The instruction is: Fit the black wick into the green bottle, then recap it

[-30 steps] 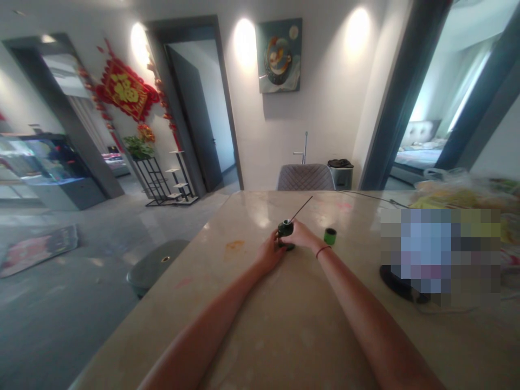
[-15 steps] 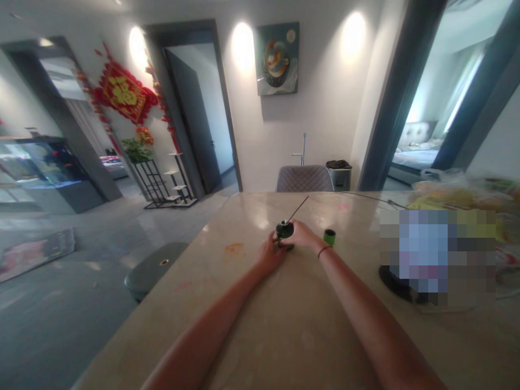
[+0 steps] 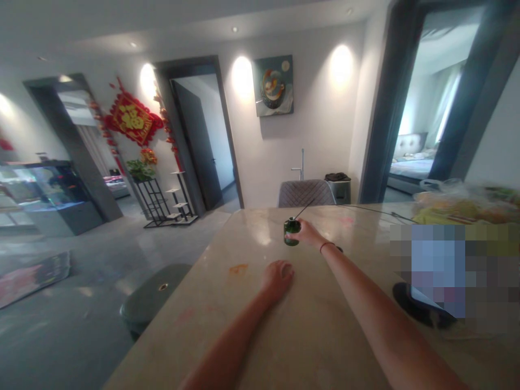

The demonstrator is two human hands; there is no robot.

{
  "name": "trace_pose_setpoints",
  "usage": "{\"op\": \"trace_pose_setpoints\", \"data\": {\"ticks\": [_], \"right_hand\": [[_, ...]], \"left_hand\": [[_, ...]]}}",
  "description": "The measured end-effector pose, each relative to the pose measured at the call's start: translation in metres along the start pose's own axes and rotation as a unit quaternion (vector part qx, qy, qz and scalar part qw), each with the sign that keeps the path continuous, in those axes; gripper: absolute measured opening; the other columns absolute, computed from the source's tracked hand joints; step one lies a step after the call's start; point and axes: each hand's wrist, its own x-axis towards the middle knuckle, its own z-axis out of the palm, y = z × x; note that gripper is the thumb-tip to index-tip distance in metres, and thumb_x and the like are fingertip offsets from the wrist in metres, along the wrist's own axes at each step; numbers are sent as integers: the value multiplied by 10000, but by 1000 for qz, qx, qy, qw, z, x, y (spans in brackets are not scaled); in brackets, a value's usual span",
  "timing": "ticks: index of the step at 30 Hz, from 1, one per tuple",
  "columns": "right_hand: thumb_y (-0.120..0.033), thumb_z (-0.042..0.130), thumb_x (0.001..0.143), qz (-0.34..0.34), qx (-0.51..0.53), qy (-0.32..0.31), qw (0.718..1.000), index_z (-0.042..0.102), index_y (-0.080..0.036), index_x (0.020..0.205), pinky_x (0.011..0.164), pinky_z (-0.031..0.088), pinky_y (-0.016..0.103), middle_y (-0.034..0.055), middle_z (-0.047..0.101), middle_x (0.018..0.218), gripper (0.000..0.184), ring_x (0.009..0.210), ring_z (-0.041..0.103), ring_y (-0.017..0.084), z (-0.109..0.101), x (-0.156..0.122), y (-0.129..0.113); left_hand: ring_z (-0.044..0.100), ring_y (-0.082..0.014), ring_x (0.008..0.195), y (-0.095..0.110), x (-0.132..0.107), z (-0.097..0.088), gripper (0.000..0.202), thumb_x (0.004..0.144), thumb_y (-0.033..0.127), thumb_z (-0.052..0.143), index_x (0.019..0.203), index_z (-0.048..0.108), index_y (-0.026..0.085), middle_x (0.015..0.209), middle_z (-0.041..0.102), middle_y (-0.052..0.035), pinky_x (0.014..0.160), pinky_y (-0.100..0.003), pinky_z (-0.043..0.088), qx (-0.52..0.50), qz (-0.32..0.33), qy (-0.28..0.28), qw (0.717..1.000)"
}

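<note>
My right hand (image 3: 307,233) is stretched far out over the beige table (image 3: 309,336) and closed around a small dark green bottle (image 3: 291,233) with a thin dark stick (image 3: 304,209) rising from its mouth. The bottle stands or hovers just above the tabletop; I cannot tell which. My left hand (image 3: 277,278) lies nearer to me on the table, palm down, fingers loosely curled, holding nothing. A dark green lid (image 3: 339,249) is partly hidden behind my right wrist.
A grey chair (image 3: 305,192) stands at the table's far end, a round stool (image 3: 152,295) at its left side. Yellow bags (image 3: 459,206) and a dark round object (image 3: 422,311) sit at the right. A thin cable (image 3: 374,208) runs across the far table.
My right hand has carried the green bottle farther away across the table. My left hand has let go of it and stayed behind on the tabletop. The camera has tilted up.
</note>
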Motion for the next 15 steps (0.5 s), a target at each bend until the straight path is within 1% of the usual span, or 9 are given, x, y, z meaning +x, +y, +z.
{"op": "trace_pose_setpoints", "data": {"ticks": [3, 5, 10, 12, 15], "right_hand": [[-454, 729, 534, 34, -16, 11, 999, 572, -169, 1008, 777, 448, 298, 81, 655, 947, 575, 900, 608, 211, 6, 13, 14], [-457, 724, 540, 60, -16, 24, 998, 574, -167, 1005, 781, 448, 300, 87, 652, 959, 569, 910, 606, 214, 9, 20, 23], [-488, 712, 543, 115, -40, 32, 992, 572, -149, 999, 767, 451, 312, 115, 648, 951, 585, 907, 608, 234, 14, 28, 43], [-494, 704, 550, 127, -41, 39, 990, 571, -149, 985, 765, 452, 317, 118, 646, 949, 571, 906, 607, 235, 17, 28, 48], [-478, 703, 559, 122, -14, 50, 991, 562, -157, 984, 777, 450, 309, 106, 643, 961, 551, 913, 606, 222, 23, 30, 52]], "left_hand": [[503, -212, 1103, -1, -1, 0, 256, 771, 283, 501, 962, 625, 167, 1157, 592, -86, 1001, -370, 335, 17, 7, -4, 1000], [503, -212, 1105, -2, -1, 1, 247, 767, 286, 506, 946, 632, 172, 1165, 588, -84, 1002, -377, 333, 22, 6, -3, 1000], [485, -215, 1129, -1, -2, 0, 257, 764, 269, 504, 964, 630, 168, 1191, 572, -94, 1007, -373, 327, 37, 1, -12, 999], [489, -214, 1123, 0, -2, -1, 251, 766, 260, 499, 961, 629, 169, 1187, 575, -91, 1002, -370, 331, 38, 0, -14, 999], [499, -213, 1105, 2, -2, -2, 244, 788, 270, 470, 943, 627, 164, 1168, 586, -93, 993, -368, 338, 40, 0, -9, 999]]}}
